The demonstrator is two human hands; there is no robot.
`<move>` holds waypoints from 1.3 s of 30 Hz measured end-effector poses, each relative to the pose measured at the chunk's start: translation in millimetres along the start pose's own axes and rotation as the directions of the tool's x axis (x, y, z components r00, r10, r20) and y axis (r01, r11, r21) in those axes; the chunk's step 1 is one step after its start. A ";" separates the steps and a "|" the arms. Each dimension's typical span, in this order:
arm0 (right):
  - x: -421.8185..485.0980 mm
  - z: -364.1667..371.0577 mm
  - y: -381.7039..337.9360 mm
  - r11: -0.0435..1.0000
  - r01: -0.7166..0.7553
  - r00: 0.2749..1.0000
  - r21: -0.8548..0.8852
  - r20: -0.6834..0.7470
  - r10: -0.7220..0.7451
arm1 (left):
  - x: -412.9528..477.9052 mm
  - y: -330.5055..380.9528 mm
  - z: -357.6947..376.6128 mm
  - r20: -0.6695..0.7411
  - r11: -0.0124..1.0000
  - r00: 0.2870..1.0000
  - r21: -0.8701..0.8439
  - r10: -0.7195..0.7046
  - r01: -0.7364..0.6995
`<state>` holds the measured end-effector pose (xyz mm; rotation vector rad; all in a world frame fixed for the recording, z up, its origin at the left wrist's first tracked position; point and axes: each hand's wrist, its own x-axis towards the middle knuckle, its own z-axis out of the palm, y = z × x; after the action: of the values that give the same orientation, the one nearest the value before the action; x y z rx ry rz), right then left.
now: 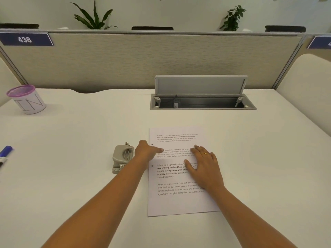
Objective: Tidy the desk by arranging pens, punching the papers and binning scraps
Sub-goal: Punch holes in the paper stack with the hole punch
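Here, left hand (147, 152) and right hand (204, 166), flat and empty, on the paper (179, 203).

The paper (179, 203) is white with black text, the punch (121, 156) grey, the mesh cup (26, 99) purple, the pen (6, 151) blue.

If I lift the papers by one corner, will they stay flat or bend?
Probably they bend: the papers look thin and lie flat on the desk. They may slide easily on its smooth top; the right hand lies flat on them, perhaps to steady them.
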<state>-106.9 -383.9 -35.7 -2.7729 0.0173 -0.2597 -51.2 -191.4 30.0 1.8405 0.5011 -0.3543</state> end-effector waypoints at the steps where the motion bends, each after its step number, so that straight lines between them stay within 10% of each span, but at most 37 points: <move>1: -0.1 0.0 -0.1 1.000 0.002 1.000 -0.002 -0.002 -0.002 | 0.4 -1.0 -0.7 0.001 0.996 1.000 -0.089 -0.026 0.026; 5: -0.2 0.3 0.2 1.000 -0.001 1.000 -0.001 -0.005 0.001 | -2.3 -8.1 -1.4 0.050 0.947 0.995 -0.308 -0.084 0.095; 17: 1.2 -14.4 -0.6 0.955 -0.073 0.997 0.286 0.010 0.073 | -25.4 -29.5 10.8 -0.017 0.967 0.990 -0.215 0.139 -0.139; 23: 3.5 -46.5 10.1 0.644 -0.346 0.922 0.682 0.120 0.369 | -36.8 -24.6 -5.3 0.087 0.894 0.959 -0.392 0.270 -0.216; 27: 3.2 -70.1 16.4 0.356 -0.472 0.873 0.807 0.370 0.318 | -47.1 -15.0 -16.8 0.133 0.849 0.910 -0.433 0.392 -0.303; 39: 6.0 -139.6 -16.3 0.341 -0.072 0.961 0.937 -0.026 0.276 | -80.4 45.7 -33.5 0.111 0.661 0.730 -0.531 0.674 -0.530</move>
<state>-126.8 -417.2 99.5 -1.5299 0.1645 -0.3280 -97.8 -185.0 116.4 1.3335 -0.2589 -0.0286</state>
